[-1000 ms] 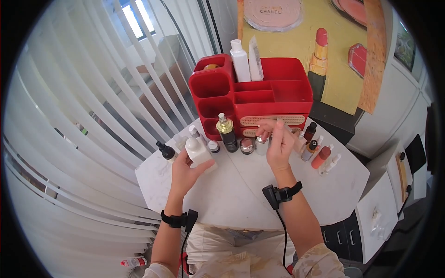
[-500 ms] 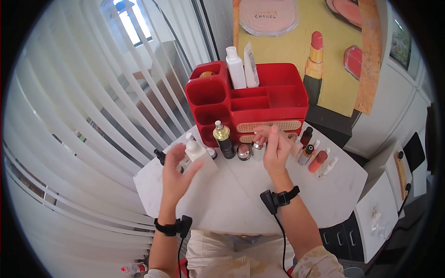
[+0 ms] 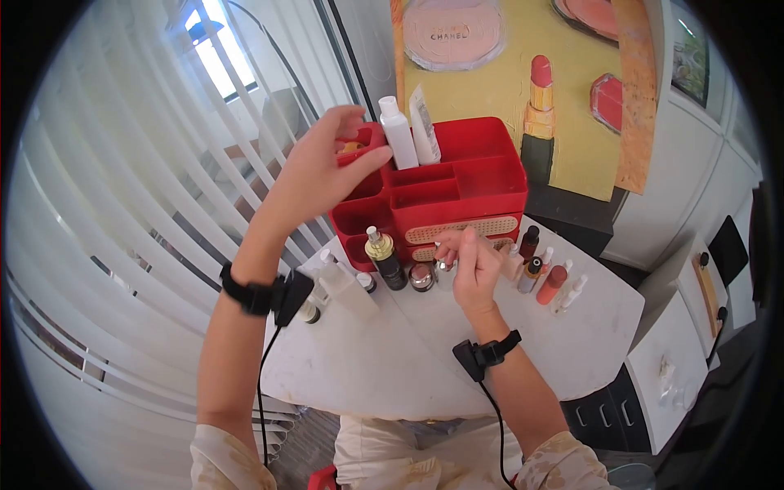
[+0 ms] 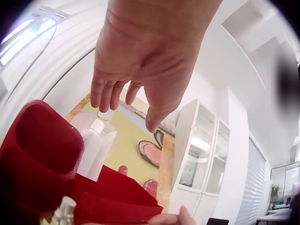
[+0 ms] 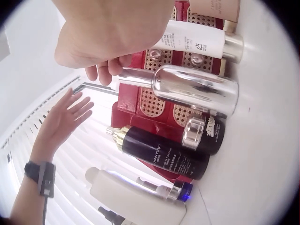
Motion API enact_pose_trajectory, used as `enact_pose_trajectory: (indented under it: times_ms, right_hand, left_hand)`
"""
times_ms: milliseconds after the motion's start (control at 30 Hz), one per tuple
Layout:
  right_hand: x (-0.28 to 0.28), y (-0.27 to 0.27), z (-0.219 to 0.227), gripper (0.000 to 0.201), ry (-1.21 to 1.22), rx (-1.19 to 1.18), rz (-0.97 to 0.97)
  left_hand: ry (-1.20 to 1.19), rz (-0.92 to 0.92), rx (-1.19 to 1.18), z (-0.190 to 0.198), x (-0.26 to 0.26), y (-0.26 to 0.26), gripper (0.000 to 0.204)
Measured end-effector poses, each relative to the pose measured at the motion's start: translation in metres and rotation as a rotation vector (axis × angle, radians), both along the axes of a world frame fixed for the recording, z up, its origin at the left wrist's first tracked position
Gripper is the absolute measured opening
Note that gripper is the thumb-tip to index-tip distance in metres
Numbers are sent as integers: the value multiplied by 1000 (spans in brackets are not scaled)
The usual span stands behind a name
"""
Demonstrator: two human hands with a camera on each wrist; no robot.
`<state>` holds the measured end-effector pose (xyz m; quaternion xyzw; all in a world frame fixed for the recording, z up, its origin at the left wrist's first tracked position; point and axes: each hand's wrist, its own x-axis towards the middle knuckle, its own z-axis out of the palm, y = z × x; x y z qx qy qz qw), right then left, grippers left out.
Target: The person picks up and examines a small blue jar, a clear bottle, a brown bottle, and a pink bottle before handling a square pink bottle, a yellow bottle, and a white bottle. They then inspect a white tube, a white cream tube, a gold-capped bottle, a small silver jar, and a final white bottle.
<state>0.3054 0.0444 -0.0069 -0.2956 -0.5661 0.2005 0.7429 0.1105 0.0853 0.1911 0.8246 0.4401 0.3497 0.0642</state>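
My left hand [image 3: 314,175] is raised over the left part of the red organizer [image 3: 498,202], its fingers spread and holding nothing. Just right of its thumb, a white bottle [image 3: 398,140] and a white tube [image 3: 425,135] stand in the organizer. My right hand [image 3: 474,273] hovers at the organizer's front with loosely bent fingers. In the right wrist view its fingertips are close to the top of a shiny silver bottle [image 5: 197,86], and nothing shows in its grasp. On the table's left side stands a white bottle with a rounded top [image 3: 349,292].
A black bottle with a gold collar [image 3: 388,263] and a small jar [image 3: 421,278] stand before the organizer. To the right are several cosmetics, including a coral-coloured bottle [image 3: 552,286]. Vertical blinds [image 3: 122,245] hang at the left; a painted lipstick board [image 3: 580,163] stands behind.
My left hand let go of the white rounded-top bottle, leaving it standing on the table, and rose up and forward over the organizer. The right hand stayed nearly in place.
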Motion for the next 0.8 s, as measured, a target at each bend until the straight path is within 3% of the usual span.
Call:
enact_pose_trajectory:
  times_ms: [100, 233, 367, 600, 800]
  right_hand:
    - [-1, 0, -2, 42, -13, 3, 7]
    - [-2, -5, 1, 47, -31, -15, 33]
    - [-3, -6, 5, 39, 3, 6, 51]
    - [-1, -5, 7, 39, -19, 42, 43]
    - [-2, -5, 8, 39, 2, 32, 53]
  left_hand:
    - [79, 71, 43, -1, 10, 55, 88]
    - [82, 57, -81, -10, 26, 104, 108]
    - [154, 122, -112, -23, 35, 131, 105]
    - [6, 105, -188, -27, 29, 144, 98]
    - [-41, -104, -258, -34, 27, 155, 94]
